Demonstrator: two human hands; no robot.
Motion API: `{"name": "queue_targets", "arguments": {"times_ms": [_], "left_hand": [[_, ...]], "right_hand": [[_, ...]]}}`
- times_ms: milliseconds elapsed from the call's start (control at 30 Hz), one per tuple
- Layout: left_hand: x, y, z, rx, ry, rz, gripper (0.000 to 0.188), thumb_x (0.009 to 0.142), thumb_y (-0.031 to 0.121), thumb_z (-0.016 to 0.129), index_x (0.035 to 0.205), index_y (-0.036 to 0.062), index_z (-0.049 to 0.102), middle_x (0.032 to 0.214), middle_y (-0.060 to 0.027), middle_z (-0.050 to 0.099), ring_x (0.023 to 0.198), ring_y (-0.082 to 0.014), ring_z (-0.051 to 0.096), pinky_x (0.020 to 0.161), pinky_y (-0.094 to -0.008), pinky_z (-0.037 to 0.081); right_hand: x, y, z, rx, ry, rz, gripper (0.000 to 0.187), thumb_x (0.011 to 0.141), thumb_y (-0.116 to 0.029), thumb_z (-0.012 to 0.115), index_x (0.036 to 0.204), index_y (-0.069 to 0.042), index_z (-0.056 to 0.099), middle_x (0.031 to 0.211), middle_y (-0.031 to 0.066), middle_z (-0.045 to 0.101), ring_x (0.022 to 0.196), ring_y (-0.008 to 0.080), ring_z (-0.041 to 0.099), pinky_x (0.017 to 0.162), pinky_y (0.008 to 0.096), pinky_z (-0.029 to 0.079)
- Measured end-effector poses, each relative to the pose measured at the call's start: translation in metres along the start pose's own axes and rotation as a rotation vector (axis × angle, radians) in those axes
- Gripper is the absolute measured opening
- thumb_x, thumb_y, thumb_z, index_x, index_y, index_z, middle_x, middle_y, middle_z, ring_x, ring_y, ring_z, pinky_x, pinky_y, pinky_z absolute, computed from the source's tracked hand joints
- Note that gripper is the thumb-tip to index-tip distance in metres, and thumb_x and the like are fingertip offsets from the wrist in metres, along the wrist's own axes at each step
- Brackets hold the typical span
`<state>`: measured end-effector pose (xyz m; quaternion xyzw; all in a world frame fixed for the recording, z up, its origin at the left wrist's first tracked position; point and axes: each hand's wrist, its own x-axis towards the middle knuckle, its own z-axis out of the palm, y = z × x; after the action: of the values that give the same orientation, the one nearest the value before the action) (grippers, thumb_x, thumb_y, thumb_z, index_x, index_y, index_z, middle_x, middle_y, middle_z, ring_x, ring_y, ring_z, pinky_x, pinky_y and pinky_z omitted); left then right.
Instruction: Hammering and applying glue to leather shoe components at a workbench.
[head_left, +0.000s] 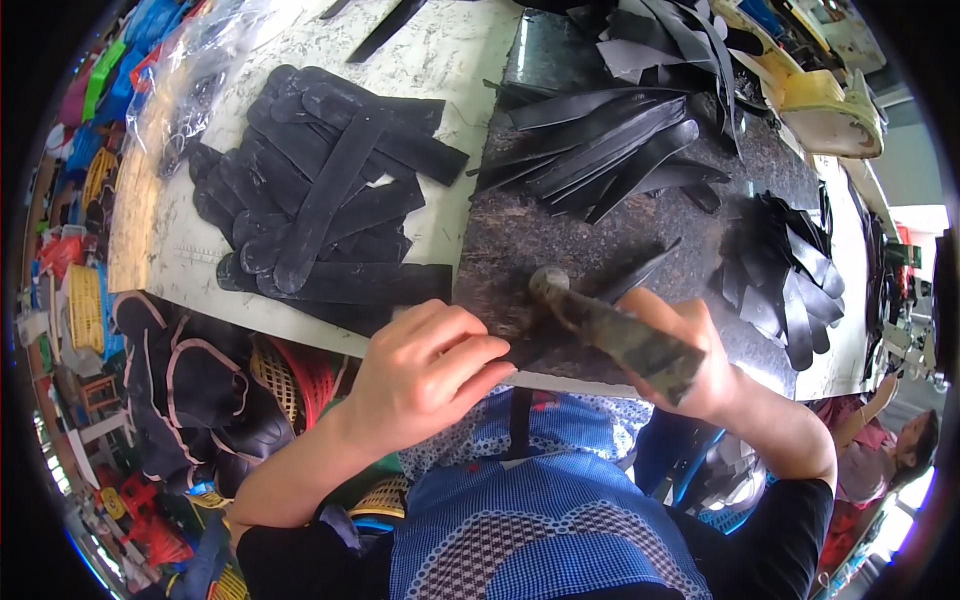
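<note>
My right hand (690, 340) is wrapped round a hammer (640, 345) with a small round face and a wide, flared, worn end. Its handle is mostly hidden by the hand. The round face hangs over the dark stone slab (500, 235), close to a thin black strip (645, 272) that runs slantwise across the slab. At the front edge my left hand (425, 370) has its fingers curled together on the near end of that strip, whose tip they cover. Just beyond the left hand lies a pile of black round-ended strips (335, 195) on the white board.
More black strips (610, 140) are bunched at the slab's far side, and another bundle (795, 275) lies at its right. A clear plastic bag (195, 85) rests at the far left. A yellowish container (830, 110) stands far right. Another person (890, 450) sits at the right.
</note>
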<state>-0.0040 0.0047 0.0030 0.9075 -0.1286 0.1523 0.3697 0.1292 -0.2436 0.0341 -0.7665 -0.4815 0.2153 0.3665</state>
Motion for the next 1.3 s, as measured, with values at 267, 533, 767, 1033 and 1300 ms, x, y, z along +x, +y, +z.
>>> {"name": "queue_targets", "arguments": {"times_ms": [267, 533, 767, 1033, 1300], "left_hand": [[-0.013, 0.002, 0.008, 0.047, 0.11, 0.036, 0.021, 0.069, 0.007, 0.086, 0.084, 0.0045, 0.071, 0.08, -0.0021, 0.06, 0.068, -0.0196, 0.059, 0.056, -0.0314, 0.048], [-0.019, 0.005, 0.008, 0.099, 0.115, 0.064, 0.02, 0.069, 0.009, 0.086, 0.079, 0.0061, 0.069, 0.078, -0.0017, 0.058, 0.067, -0.0197, 0.057, 0.056, -0.0313, 0.047], [-0.018, 0.003, 0.002, 0.139, 0.083, 0.044, 0.024, 0.065, 0.01, 0.086, 0.072, 0.0079, 0.063, 0.074, -0.0016, 0.056, 0.065, -0.0201, 0.055, 0.056, -0.0318, 0.044], [0.035, 0.025, 0.018, 0.025, 0.089, 0.204, 0.022, 0.071, 0.012, 0.088, 0.081, 0.0088, 0.068, 0.074, -0.0027, 0.059, 0.064, -0.022, 0.058, 0.056, -0.034, 0.047], [0.103, 0.021, 0.056, 0.28, -0.222, 0.192, 0.037, 0.081, 0.005, 0.076, 0.115, -0.0041, 0.068, 0.102, -0.0104, 0.057, 0.09, -0.025, 0.062, 0.078, -0.0339, 0.056]], "right_hand": [[0.01, -0.011, 0.003, -0.023, 0.01, -0.084, 0.016, 0.092, -0.015, 0.069, 0.094, -0.004, 0.057, 0.059, 0.0059, 0.057, 0.047, 0.0265, 0.061, 0.044, 0.0386, 0.047], [0.021, -0.025, 0.001, -0.151, -0.001, -0.149, 0.02, 0.093, -0.02, 0.07, 0.091, -0.005, 0.057, 0.06, 0.0062, 0.057, 0.048, 0.0249, 0.062, 0.043, 0.0374, 0.047], [0.023, -0.024, 0.009, -0.138, 0.019, -0.17, 0.023, 0.093, -0.02, 0.07, 0.087, -0.005, 0.054, 0.057, 0.0063, 0.056, 0.045, 0.0258, 0.06, 0.041, 0.0384, 0.045], [-0.029, 0.003, 0.001, 0.371, 0.431, 0.299, 0.016, 0.103, -0.016, 0.062, 0.1, -0.002, 0.057, 0.067, -0.0016, 0.057, 0.054, 0.0071, 0.052, 0.048, 0.0268, 0.04], [-0.094, 0.024, 0.005, 0.807, 0.869, 0.385, 0.022, 0.109, -0.023, 0.051, 0.094, -0.007, 0.049, 0.059, -0.002, 0.048, 0.041, 0.0041, 0.04, 0.039, 0.0192, 0.034]]}}
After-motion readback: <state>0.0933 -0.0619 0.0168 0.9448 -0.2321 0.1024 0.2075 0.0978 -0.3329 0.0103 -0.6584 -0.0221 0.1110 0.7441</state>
